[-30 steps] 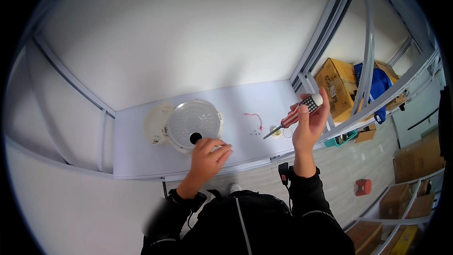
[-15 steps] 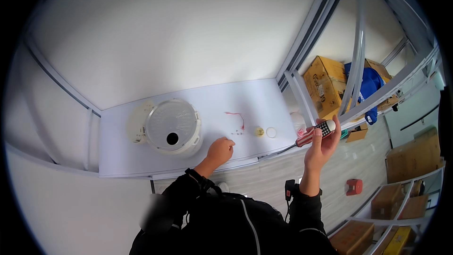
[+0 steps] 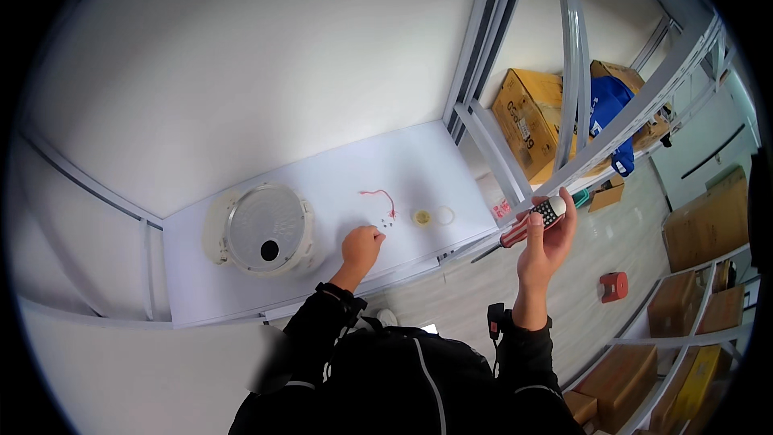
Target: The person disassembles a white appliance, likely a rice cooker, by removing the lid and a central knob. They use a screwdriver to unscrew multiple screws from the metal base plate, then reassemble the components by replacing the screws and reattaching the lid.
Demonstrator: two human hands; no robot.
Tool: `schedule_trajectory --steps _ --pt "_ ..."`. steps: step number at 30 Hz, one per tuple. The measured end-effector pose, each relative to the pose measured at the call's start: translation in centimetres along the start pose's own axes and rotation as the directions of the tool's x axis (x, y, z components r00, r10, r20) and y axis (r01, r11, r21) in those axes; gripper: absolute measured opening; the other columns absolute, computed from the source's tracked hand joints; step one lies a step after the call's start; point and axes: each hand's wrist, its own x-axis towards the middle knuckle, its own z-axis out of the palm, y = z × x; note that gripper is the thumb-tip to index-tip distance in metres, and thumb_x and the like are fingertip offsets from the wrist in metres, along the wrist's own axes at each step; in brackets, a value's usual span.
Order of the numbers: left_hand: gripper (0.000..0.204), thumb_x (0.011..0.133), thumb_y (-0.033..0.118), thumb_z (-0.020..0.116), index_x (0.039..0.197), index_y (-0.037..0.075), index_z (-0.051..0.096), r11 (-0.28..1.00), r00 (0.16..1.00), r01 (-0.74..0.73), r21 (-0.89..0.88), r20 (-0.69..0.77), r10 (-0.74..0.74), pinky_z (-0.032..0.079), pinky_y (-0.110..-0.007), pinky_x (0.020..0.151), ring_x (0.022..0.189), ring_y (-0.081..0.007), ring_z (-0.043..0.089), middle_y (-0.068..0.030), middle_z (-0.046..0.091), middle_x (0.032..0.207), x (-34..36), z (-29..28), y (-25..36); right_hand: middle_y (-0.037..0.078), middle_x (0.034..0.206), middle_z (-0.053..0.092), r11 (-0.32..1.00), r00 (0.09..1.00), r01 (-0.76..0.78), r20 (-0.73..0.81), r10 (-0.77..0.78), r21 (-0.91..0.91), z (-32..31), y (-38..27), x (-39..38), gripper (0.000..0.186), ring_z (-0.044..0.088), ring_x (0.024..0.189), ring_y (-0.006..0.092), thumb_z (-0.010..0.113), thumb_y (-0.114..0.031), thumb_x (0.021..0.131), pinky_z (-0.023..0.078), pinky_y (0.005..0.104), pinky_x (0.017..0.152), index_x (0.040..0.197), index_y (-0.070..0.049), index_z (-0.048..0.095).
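My left hand [image 3: 361, 250] is closed above the white table, its fingertips pressed together beside several tiny dark screw-like parts [image 3: 387, 223]. Whatever those fingers hold, if anything, is hidden. To the right, past the table's front edge, my right hand [image 3: 548, 246] is wrapped round a screwdriver [image 3: 515, 231] with a red-and-pale handle, its shaft pointing down and left. A thin red wire [image 3: 385, 194] lies curved just beyond the small parts. Right of these are a small yellowish round piece [image 3: 422, 217] and a pale ring [image 3: 445, 215].
On the table [image 3: 193, 294] at left stands a white round appliance [image 3: 262, 209] with a dark hole in its top. Grey metal framing [image 3: 568, 72] rises at right, before a yellow carton [image 3: 522, 125] and blue cloth [image 3: 609, 109]. A red stool [image 3: 613, 287] stands on the floor.
The whole view has turned, shifting the table and its things leftward in the picture. My left fingertips have come closer to the tiny parts. The screwdriver stays in my right hand.
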Motion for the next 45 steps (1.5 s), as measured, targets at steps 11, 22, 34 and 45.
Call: schedule_trajectory --steps 11,22,34,45 --pt "0.032 0.091 0.022 0.08 0.118 0.007 0.073 0.958 0.97 -0.153 -0.243 -0.221 0.099 0.053 -0.037 0.065 0.069 -0.0219 0.062 -0.008 0.069 0.099 -2.1 -4.6 3.2 0.014 0.121 0.063 0.997 0.997 -0.044 0.066 0.04 0.063 2.6 0.5 0.6 0.063 0.066 0.092 0.0176 0.068 -0.007 0.1 0.056 0.0331 0.085 0.155 -0.002 0.039" --pt "0.023 0.084 0.002 0.076 0.107 0.007 0.074 0.934 0.665 -0.358 -0.003 -0.703 0.252 0.053 -0.036 0.071 0.083 -0.0266 0.065 -0.0099 0.07 0.098 -6.2 -20.9 3.2 0.01 0.118 0.057 0.977 0.891 -0.175 0.441 0.107 0.118 10.5 3.1 0.2 0.056 0.056 0.082 0.0104 0.064 0.004 0.094 0.049 0.0257 0.077 0.147 -0.004 0.047" --pt "0.022 0.079 0.012 0.081 0.1 0.011 0.075 0.98 0.598 0.187 -0.069 -0.784 -0.17 0.051 -0.043 0.085 0.101 -0.0315 0.062 -0.008 0.068 0.108 -10.6 -24.0 -7.8 0.009 0.098 0.066 0.973 0.532 0.04 0.829 0.173 -0.229 21.7 4.6 -6.5 0.044 0.061 0.078 0.018 0.079 -0.003 0.082 0.052 0.0303 0.073 0.124 -0.006 0.066" --pt "0.026 0.079 0.032 0.086 0.08 0.01 0.073 0.963 0.865 -0.173 0.206 -0.435 0.249 0.033 -0.05 0.107 0.124 -0.0309 0.049 -0.0079 0.062 0.121 -10.0 -23.7 -4.1 0.024 0.113 0.073 0.643 0.41 0.152 0.64 0.65 -0.75 18.2 11.9 -7.9 0.05 0.068 0.111 0.0427 0.073 -0.025 0.079 0.055 0.0464 0.094 0.123 -0.003 0.068"
